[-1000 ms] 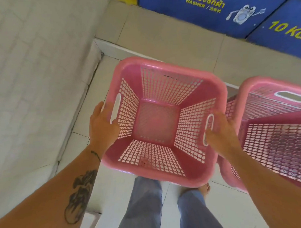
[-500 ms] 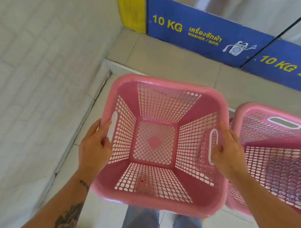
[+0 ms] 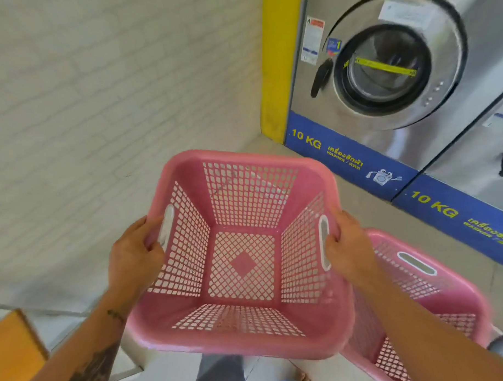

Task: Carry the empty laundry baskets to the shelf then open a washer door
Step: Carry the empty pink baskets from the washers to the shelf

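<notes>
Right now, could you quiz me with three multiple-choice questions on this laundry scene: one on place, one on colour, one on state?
1. Where is the second pink plastic basket, relative to the held pink plastic basket? A left; B right; C inside it.
2. The strip under the steel front-loading washer is: A red; B blue; C green.
3. The held basket is: A empty; B full of clothes; C upside down.
B: it lies beyond the right hand. B: blue band, yellow lettering. A: only its bare lattice floor shows.

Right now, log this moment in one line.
pink basket empty | left hand, right hand grip its sides | second basket at right | washer door shut
</notes>
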Tool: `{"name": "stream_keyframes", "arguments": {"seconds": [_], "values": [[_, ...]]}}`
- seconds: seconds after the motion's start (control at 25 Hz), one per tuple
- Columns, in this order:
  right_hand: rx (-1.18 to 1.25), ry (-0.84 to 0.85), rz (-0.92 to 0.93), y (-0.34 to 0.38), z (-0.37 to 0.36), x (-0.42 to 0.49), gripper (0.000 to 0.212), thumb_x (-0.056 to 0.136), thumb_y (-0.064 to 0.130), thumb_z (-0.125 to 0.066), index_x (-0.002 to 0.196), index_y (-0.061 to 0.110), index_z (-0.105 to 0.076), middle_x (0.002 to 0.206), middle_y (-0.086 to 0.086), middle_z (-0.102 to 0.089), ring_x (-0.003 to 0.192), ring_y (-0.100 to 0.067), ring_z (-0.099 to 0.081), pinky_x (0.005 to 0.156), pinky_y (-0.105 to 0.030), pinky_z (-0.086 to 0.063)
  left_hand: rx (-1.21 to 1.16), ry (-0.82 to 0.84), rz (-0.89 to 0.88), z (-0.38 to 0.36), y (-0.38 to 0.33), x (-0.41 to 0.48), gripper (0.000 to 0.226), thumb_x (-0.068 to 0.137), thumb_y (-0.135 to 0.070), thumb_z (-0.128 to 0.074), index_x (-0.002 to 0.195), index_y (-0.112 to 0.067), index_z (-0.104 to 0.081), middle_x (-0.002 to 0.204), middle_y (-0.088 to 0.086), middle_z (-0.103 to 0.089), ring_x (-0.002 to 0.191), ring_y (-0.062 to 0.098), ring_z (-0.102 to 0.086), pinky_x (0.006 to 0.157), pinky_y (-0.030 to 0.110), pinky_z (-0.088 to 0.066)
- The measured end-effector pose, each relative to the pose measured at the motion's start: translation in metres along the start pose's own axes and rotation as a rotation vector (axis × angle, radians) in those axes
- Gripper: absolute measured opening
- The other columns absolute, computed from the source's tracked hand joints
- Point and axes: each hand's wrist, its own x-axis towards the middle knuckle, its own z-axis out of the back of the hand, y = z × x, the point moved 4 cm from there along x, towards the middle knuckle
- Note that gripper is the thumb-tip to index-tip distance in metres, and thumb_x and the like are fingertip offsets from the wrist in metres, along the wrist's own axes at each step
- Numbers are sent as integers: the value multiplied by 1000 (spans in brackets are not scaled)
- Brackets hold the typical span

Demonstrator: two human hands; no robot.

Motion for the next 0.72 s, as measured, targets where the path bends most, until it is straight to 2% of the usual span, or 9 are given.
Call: {"name": "stream_keyframes", "arguments": {"seconds": [0.16,0.28,0.32,0.44,0.56,0.72], "values": [[33,-6,136,52,50,-37,65,78,-2,-49,138,24,-49,112,1,-59,90,-15,-54,77,-25,-37,-21,-123,76,87,-7,-79,52,77,-2,-59,123,-25,-67,121,-1,-66,88,15,-57,77,27,-47],[35,24,260,97,73,-69,61,77,0,-48,132,23,-56,100,-1,-62,88,-22,-59,72,-27,-39,-43,-215,147,150,-3,-131,52,74,1,-60,120,-22,-69,118,2,-67,87,16,-57,80,28,-45],[33,28,287,111,77,-80,60,76,1,-49,130,24,-58,99,-1,-63,90,-23,-61,73,-28,-41,-48,-233,179,167,1,-148,53,73,1,-60,119,-23,-70,115,0,-67,86,16,-57,79,29,-45],[60,23,342,150,79,-127,61,77,4,-51,133,27,-57,115,-1,-65,104,-23,-62,82,-25,-42,-98,-278,287,216,19,-207,54,73,1,-58,119,-25,-70,106,1,-68,73,15,-60,67,25,-45],[63,38,417,188,76,-188,58,76,5,-50,131,25,-58,115,-2,-64,101,-21,-62,79,-23,-40,-120,-310,361,258,42,-283,55,73,1,-56,121,-26,-68,96,4,-69,61,12,-62,53,25,-44],[43,103,530,232,67,-284,58,79,7,-51,133,26,-56,115,-1,-64,94,-18,-60,77,-23,-41,-113,-411,498,312,85,-401,56,73,-3,-57,117,-34,-68,80,3,-71,54,14,-61,50,27,-43]]}}
